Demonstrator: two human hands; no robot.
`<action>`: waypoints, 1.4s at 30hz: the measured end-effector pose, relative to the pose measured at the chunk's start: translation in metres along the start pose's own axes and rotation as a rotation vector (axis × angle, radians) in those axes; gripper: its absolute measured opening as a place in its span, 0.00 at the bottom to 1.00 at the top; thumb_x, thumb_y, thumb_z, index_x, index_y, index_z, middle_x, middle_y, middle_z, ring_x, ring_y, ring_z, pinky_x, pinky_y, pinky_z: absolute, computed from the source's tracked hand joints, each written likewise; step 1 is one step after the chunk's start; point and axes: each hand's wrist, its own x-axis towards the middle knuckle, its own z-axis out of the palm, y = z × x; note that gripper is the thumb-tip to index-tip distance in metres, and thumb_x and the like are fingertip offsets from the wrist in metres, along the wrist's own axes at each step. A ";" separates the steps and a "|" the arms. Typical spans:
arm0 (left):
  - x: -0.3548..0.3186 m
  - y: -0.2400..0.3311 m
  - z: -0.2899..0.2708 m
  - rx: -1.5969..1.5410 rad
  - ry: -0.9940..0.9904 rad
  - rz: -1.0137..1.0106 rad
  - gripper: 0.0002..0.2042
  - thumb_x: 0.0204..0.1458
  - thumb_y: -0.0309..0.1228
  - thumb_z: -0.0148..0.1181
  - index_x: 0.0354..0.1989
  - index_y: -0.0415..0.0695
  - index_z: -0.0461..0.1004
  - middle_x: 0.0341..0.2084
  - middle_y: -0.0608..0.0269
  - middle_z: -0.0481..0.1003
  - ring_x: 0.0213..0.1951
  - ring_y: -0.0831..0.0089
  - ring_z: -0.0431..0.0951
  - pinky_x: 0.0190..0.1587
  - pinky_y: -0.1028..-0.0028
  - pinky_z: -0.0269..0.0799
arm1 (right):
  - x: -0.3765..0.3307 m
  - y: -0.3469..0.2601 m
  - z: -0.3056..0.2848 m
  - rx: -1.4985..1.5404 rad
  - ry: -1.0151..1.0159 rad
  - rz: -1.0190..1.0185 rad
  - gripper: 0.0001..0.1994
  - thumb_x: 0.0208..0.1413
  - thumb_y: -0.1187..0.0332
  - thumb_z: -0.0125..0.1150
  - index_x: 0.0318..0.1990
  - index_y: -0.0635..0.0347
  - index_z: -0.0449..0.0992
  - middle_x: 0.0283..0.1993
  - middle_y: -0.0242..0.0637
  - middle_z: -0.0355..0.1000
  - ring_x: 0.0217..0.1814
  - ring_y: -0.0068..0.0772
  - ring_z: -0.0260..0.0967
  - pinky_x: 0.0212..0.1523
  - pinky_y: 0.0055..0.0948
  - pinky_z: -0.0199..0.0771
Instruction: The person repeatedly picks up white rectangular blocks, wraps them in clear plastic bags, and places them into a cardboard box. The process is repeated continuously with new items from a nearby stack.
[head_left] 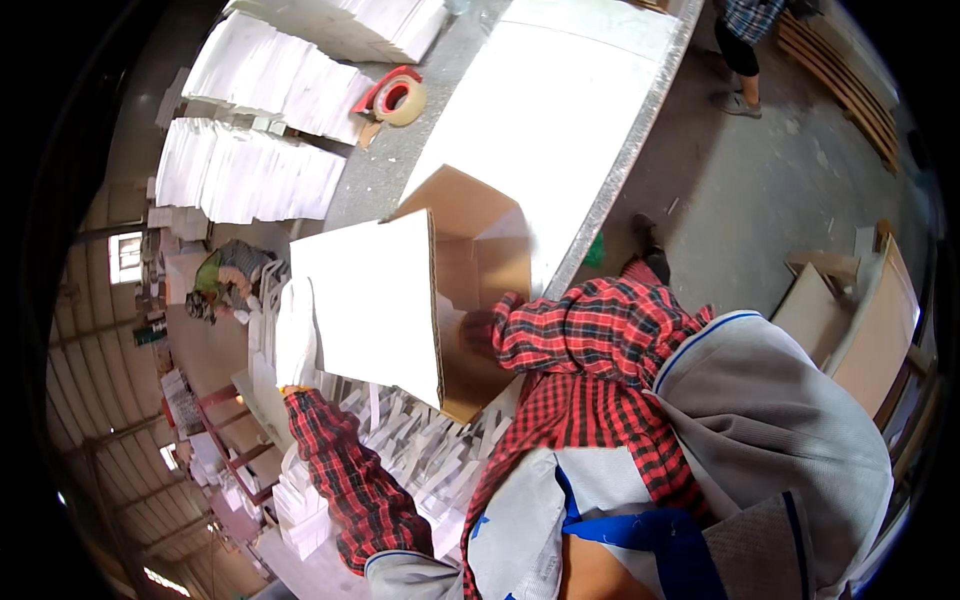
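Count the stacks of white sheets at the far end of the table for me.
3. One stack lies at the top edge, a second stack just left of the tape roll, a third stack below it. More may lie beyond the frame.
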 end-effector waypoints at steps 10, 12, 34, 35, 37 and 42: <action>-0.042 -0.034 -0.027 -0.114 0.476 -0.102 0.22 0.72 0.41 0.50 0.63 0.36 0.74 0.58 0.57 0.77 0.60 0.69 0.75 0.65 0.71 0.67 | -0.024 -0.087 -0.150 -0.002 -0.797 0.451 0.26 0.71 0.54 0.53 0.70 0.59 0.67 0.64 0.45 0.72 0.57 0.40 0.76 0.61 0.38 0.75; -0.061 -0.023 -0.033 -0.158 0.684 -0.218 0.22 0.72 0.41 0.50 0.65 0.38 0.73 0.61 0.58 0.74 0.62 0.67 0.73 0.66 0.68 0.66 | -0.001 -0.096 -0.188 -0.201 -0.931 0.479 0.22 0.70 0.49 0.54 0.56 0.59 0.74 0.44 0.36 0.76 0.35 0.26 0.71 0.40 0.29 0.76; 0.091 0.281 0.278 -1.099 0.033 -0.443 0.26 0.64 0.42 0.59 0.60 0.30 0.74 0.43 0.59 0.82 0.45 0.75 0.79 0.53 0.73 0.73 | 0.280 -0.303 -0.332 -1.586 -0.201 -0.588 0.30 0.54 0.45 0.68 0.56 0.59 0.79 0.54 0.51 0.75 0.56 0.50 0.75 0.60 0.44 0.74; 0.102 0.280 0.282 -1.162 0.021 -0.465 0.27 0.64 0.43 0.59 0.61 0.30 0.73 0.43 0.59 0.81 0.44 0.76 0.79 0.52 0.74 0.73 | 0.295 -0.293 -0.336 -1.534 -0.209 -0.578 0.28 0.55 0.47 0.67 0.55 0.58 0.79 0.53 0.49 0.75 0.55 0.50 0.75 0.59 0.44 0.74; 0.118 0.270 0.287 -1.234 0.019 -0.500 0.28 0.64 0.43 0.60 0.62 0.30 0.72 0.43 0.60 0.81 0.43 0.77 0.78 0.49 0.75 0.73 | 0.315 -0.277 -0.341 -1.420 -0.228 -0.545 0.24 0.58 0.49 0.65 0.54 0.56 0.80 0.51 0.46 0.76 0.54 0.48 0.76 0.58 0.44 0.75; 0.159 0.250 0.291 -1.114 0.255 -0.502 0.35 0.62 0.45 0.62 0.70 0.32 0.64 0.58 0.50 0.75 0.55 0.68 0.76 0.60 0.69 0.70 | 0.317 -0.291 -0.363 -0.755 -0.374 -0.456 0.16 0.63 0.60 0.61 0.49 0.64 0.81 0.44 0.42 0.83 0.44 0.34 0.79 0.47 0.32 0.76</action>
